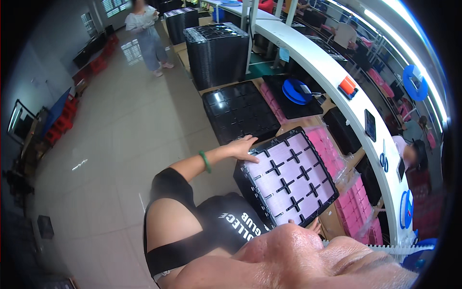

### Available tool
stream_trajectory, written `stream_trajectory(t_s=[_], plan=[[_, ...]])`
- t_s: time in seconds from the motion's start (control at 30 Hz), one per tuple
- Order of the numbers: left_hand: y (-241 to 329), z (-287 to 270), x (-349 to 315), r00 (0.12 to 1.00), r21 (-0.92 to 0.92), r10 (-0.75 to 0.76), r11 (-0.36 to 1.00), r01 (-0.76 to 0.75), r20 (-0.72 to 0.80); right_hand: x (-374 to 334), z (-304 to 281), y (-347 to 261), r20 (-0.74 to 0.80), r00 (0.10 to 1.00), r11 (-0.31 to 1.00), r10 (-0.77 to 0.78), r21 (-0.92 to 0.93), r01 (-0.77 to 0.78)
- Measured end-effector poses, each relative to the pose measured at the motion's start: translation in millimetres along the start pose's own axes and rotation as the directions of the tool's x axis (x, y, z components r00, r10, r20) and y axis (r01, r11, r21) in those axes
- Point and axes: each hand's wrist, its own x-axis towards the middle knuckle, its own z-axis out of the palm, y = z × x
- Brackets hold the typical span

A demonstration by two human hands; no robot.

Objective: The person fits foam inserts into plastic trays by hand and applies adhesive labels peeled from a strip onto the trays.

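A black tray (297,174) with raised cross-shaped dividers and pale lilac cells tops a deep black stack in front of me. My left hand (243,148), below a green bangle, rests on its far left corner. The fingers are spread, with the thumb on the rim. At the tray's near edge my right hand (315,226) shows only some fingertips; the rest is hidden, so its grip cannot be made out. Just beyond my left hand stands a lower pile of black trays (240,108) with bare black cells.
Taller black tray stacks (216,55) stand farther off. Wrapped pink trays (353,204) line the right side. A curved white bench (353,108) carries a phone (369,124), scissors (383,156) and an orange-and-black item (347,87). A person (144,36) stands on the tiled floor, far left.
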Motion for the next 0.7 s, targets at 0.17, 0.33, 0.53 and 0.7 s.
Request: stream_trajectory(t_s=[0.17,0.33,0.53,0.7], plan=[[-1,-22,7,0.976,0.097,-0.003,0.995,-0.018,0.217,9,-8,-23,-0.045,0.999,1.0,0.002,-0.021,-0.003],[29,-32,10,0.984,0.062,-0.072,0.996,0.063,0.161,10,1,-23,-0.065,0.998,0.999,0.001,-0.035,-0.003],[5,-42,-2,0.991,0.074,-0.028,0.997,0.019,0.127,8,-14,-7,-0.093,0.994,0.998,-0.063,-0.037,0.06],[35,-28,-6,0.996,0.094,-0.079,0.992,0.083,-0.049,-16,-28,-33,-0.135,0.99,0.997,-0.029,-0.069,0.02]])
